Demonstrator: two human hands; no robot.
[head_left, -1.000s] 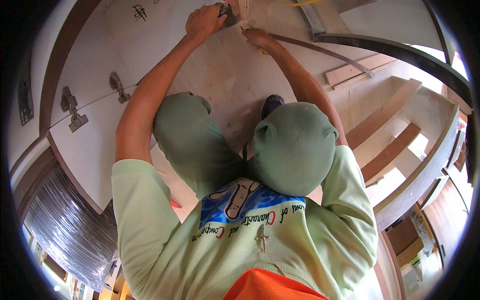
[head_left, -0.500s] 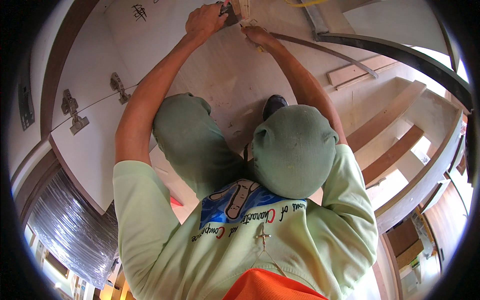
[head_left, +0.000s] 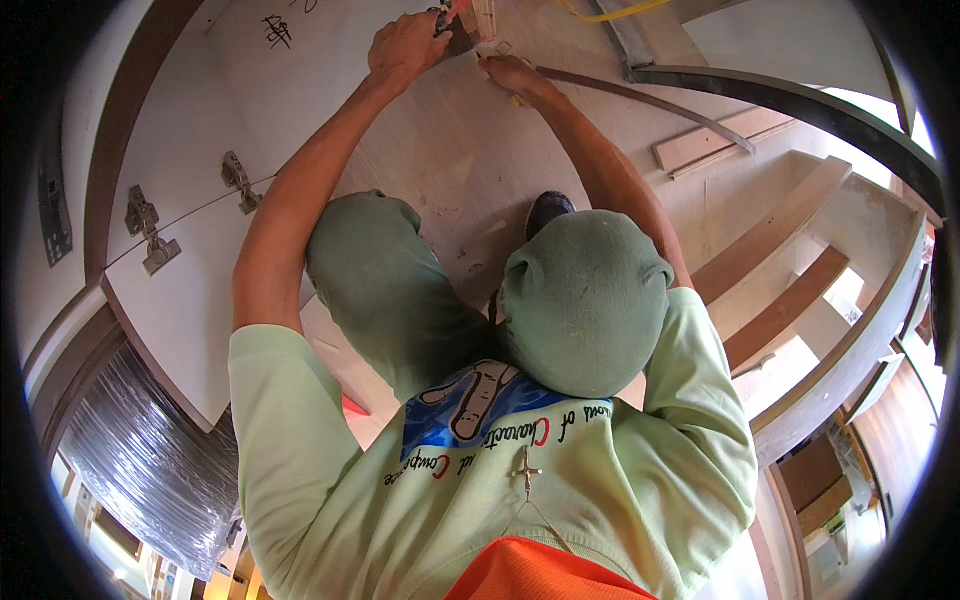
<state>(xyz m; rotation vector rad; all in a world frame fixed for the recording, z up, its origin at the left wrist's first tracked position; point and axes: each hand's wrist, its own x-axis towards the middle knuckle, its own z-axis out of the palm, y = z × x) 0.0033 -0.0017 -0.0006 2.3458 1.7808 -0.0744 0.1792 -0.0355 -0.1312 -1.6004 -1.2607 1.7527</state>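
Note:
At the top of the head view, my left hand (head_left: 402, 45) is closed at a dark piece with black and pinkish-red parts (head_left: 456, 40); what its fingers grip is mostly hidden. My right hand (head_left: 512, 73) is just right of it, fingers pinched together. A thin dark tip pokes out on its left side, and a bit of yellow shows under the palm, too small to name. Between and beyond the hands stands a narrow wooden piece (head_left: 484, 18). Both hands are close to the pale wooden panel (head_left: 440, 130) in front of my knees.
Left are white panels with metal hinges (head_left: 150, 235) and a roll in clear plastic wrap (head_left: 150, 460). A dark curved strip (head_left: 640, 100) runs right from my right hand, near loose boards (head_left: 720, 140). A slatted wooden frame (head_left: 780, 310) stands at right. A yellow strap (head_left: 620, 12) lies at top.
Both hands stay almost in place. The left hand has shifted very slightly, and the yellow strap at the top appears a little lower. The view has moved a trace.

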